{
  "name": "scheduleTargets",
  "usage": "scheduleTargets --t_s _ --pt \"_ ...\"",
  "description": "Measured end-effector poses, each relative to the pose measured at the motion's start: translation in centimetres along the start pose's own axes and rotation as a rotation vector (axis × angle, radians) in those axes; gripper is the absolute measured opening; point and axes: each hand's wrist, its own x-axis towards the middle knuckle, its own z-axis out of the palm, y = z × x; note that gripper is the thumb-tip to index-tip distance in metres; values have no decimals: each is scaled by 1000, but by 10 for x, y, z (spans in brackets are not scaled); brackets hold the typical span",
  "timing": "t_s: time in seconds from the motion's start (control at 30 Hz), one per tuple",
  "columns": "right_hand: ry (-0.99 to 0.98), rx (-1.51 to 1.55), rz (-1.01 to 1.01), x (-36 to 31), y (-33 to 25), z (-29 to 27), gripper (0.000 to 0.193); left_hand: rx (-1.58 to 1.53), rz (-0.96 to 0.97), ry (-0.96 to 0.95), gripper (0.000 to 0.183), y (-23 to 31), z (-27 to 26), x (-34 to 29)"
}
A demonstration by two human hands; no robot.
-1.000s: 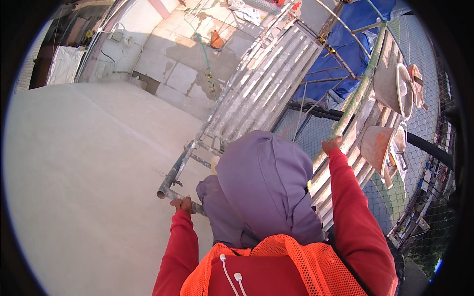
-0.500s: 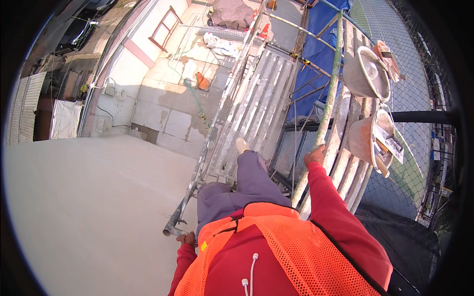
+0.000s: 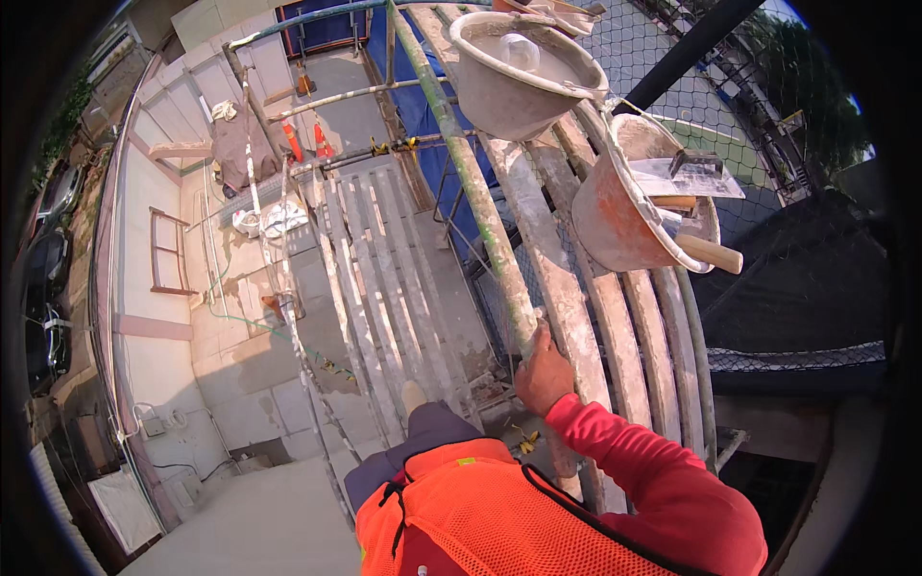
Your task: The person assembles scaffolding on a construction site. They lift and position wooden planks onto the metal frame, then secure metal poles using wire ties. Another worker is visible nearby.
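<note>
My right hand (image 3: pixel 545 372) is closed around a paint-spattered green scaffold pole (image 3: pixel 471 182). Beside that pole run raised wooden planks (image 3: pixel 545 240). On them stands a mortar-stained bucket (image 3: pixel 617 216), holding a metal trowel (image 3: pixel 687 175) and another tool with a wooden handle (image 3: pixel 711 252). Just beyond it is a grey bucket (image 3: pixel 499 101) with a translucent cup (image 3: pixel 519 53) in its greyish contents. My left hand is out of the picture. One of my shoes (image 3: pixel 413 396) shows near the lower slatted platform.
The slatted scaffold platform (image 3: pixel 375 278) lies lower on my left, bordered by a thin rail (image 3: pixel 305 357). Netting (image 3: pixel 663 48) hangs on the right, crossed by a dark bar (image 3: pixel 693 50). On the floor below are orange cones (image 3: pixel 322 142), a green hose (image 3: pixel 254 320) and a wooden frame (image 3: pixel 154 252).
My view has swung right and closer to the buckets. My body leans nearer the raised planks. The right hand still grips the pole; the left hand has gone out of view.
</note>
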Motion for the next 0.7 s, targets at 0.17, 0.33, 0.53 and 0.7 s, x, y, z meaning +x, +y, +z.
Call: scheduleTargets --t_s 0.17,0.33,0.53,0.7 --pt "-33 184 -7 -1 3 -6 83 236 133 -84 57 111 -13 39" --pt "-49 145 -8 -1 4 -10 77 612 309 -196 52 235 -49 34" --pt "4 187 5 -7 3 -9 74 861 1281 -461 36 507 -1 -31" --pt "207 208 76 -18 -2 3 65 449 1356 -871 62 687 189 -132"
